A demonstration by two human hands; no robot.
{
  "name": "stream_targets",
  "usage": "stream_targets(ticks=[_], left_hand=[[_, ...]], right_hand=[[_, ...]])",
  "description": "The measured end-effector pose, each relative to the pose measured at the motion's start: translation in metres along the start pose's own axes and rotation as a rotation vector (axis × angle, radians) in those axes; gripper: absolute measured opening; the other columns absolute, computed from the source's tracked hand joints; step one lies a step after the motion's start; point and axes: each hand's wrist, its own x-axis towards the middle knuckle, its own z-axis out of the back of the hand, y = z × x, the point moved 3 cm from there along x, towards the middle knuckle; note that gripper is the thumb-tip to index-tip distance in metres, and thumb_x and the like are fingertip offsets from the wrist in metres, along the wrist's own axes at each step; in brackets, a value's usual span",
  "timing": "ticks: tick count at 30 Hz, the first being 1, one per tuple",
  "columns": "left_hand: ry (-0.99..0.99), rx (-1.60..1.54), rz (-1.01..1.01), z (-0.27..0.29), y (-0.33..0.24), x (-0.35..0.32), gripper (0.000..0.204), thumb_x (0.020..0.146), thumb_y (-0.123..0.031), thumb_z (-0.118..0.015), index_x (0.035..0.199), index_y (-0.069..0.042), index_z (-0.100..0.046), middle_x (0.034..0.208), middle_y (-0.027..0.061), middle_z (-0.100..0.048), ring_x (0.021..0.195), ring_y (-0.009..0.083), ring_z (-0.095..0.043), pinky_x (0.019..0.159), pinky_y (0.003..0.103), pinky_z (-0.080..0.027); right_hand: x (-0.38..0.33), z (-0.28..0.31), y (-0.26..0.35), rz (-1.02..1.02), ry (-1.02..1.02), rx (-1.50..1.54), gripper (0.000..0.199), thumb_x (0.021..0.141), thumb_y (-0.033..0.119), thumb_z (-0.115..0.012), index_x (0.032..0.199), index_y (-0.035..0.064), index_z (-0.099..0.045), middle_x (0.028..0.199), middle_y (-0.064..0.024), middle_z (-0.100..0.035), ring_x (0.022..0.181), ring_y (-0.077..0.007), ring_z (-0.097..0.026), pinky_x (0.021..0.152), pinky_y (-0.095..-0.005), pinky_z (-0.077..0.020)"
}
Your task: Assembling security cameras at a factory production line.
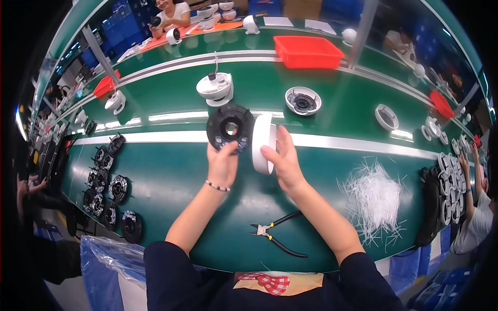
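Above the middle of the green bench, my left hand (224,165) grips a black ring-shaped plastic part (219,122) by its lower edge. The part has a round hole in its centre and a bit of circuit board near my thumb. Close beside it, my right hand (285,163) holds a white round housing (262,147) turned on edge, thumb on the near side and fingers behind. The two parts are very near each other; whether they touch I cannot tell. Side cutters (264,229) with black-and-yellow handles lie spread on the bench below my hands.
Several black ring parts (118,189) lie at the left. A heap of white plastic strips (374,197) sits right, near stacked white housings (450,181). Beyond the metal strip stand a white camera-like unit (217,92), a white shell (303,100) and a red tray (308,51). Other people work around.
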Motion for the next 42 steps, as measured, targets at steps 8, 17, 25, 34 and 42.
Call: stream_targets(ticks=[8, 17, 25, 34, 42], left_hand=[[0.350, -0.201, 0.518, -0.026, -0.009, -0.020, 0.046, 0.083, -0.027, -0.046, 0.123, -0.006, -0.038, 0.119, 0.0101, -0.048, 0.110, 0.0251, -0.047, 0.090, 0.042, -0.039], [-0.123, -0.066, 0.077, -0.004, -0.003, -0.004, 0.034, 0.091, -0.014, -0.039, 0.123, -0.003, -0.035, 0.119, 0.0111, -0.046, 0.109, 0.0235, -0.048, 0.093, 0.041, -0.039], [0.339, 0.034, 0.258, -0.010, 0.016, -0.027, 0.060, 0.073, -0.019, -0.045, 0.129, -0.002, -0.030, 0.127, 0.0142, -0.039, 0.118, 0.0283, -0.038, 0.101, 0.042, -0.027], [0.302, -0.293, 0.594, -0.006, 0.025, -0.009, 0.073, 0.084, -0.059, -0.024, 0.126, -0.001, -0.035, 0.118, 0.0177, -0.048, 0.105, 0.0290, -0.050, 0.091, 0.042, -0.042], [0.313, -0.208, 0.482, -0.019, 0.035, -0.013, 0.070, 0.082, -0.055, -0.034, 0.132, -0.007, -0.024, 0.127, 0.0189, -0.038, 0.114, 0.0323, -0.041, 0.095, 0.045, -0.035]], right_hand=[[0.008, 0.014, 0.029, 0.262, 0.204, -0.504, 0.113, 0.052, 0.026, -0.081, 0.133, -0.0027, -0.008, 0.133, -0.0219, -0.024, 0.124, -0.0282, -0.027, 0.101, -0.0352, -0.0236], [0.005, 0.027, 0.026, 0.032, -0.056, -0.105, 0.104, 0.059, 0.016, -0.078, 0.132, -0.0053, -0.007, 0.131, -0.0220, -0.025, 0.121, -0.0269, -0.031, 0.099, -0.0355, -0.0269], [-0.003, 0.010, 0.013, 0.244, 0.104, -0.652, 0.112, 0.053, 0.024, -0.081, 0.133, -0.0043, -0.008, 0.134, -0.0243, -0.020, 0.123, -0.0284, -0.027, 0.101, -0.0350, -0.0248], [0.000, 0.007, 0.037, 0.320, 0.488, -0.901, 0.117, 0.045, 0.038, -0.083, 0.133, -0.0016, -0.016, 0.127, -0.0224, -0.031, 0.118, -0.0335, -0.032, 0.100, -0.0387, -0.0244], [0.001, 0.032, 0.025, 0.035, 0.196, -0.436, 0.108, 0.054, 0.028, -0.080, 0.132, -0.0052, -0.014, 0.132, -0.0226, -0.027, 0.117, -0.0285, -0.038, 0.096, -0.0386, -0.0313]])
